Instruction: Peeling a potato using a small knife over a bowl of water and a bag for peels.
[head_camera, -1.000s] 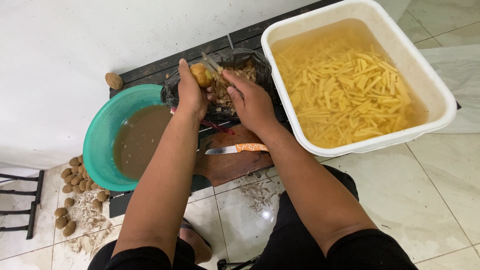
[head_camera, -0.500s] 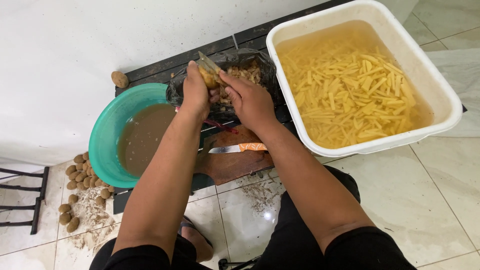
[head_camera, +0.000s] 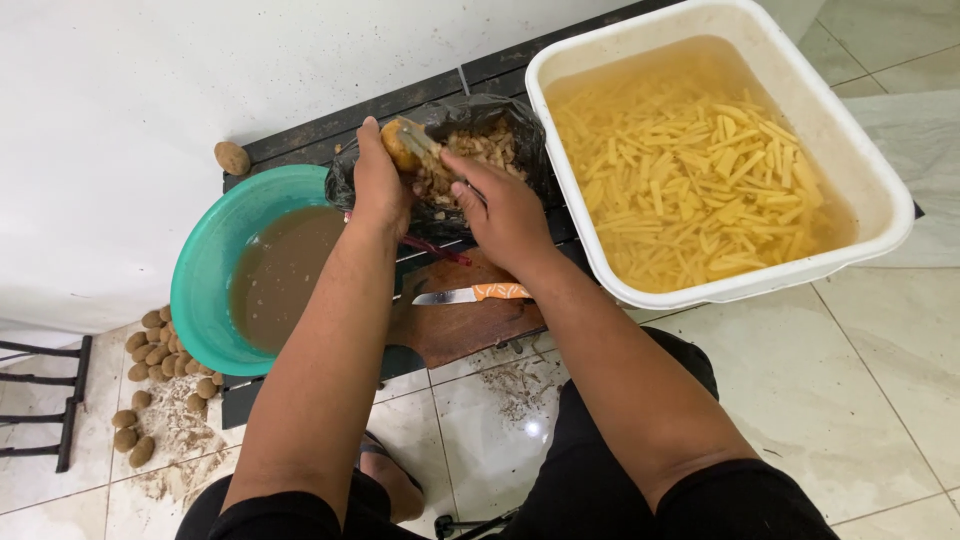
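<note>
My left hand (head_camera: 378, 183) grips a small brown potato (head_camera: 398, 147) over a black plastic bag (head_camera: 520, 165) full of peelings. My right hand (head_camera: 503, 210) holds a metal peeler (head_camera: 420, 137) whose blade lies against the potato. Both hands hover above the bag, at the back of a dark slatted table (head_camera: 330, 128). A knife with an orange handle (head_camera: 470, 294) lies on a brown cutting board (head_camera: 462, 328) below my hands.
A teal bowl (head_camera: 205, 280) of muddy water stands at the left. A white tub (head_camera: 860, 160) of cut potato strips in water stands at the right. Several unpeeled potatoes (head_camera: 155, 355) and dirt lie on the tiled floor; one potato (head_camera: 232, 157) rests by the wall.
The peeler has slid along the potato and my left hand has turned it slightly. Both hands stay over the bag.
</note>
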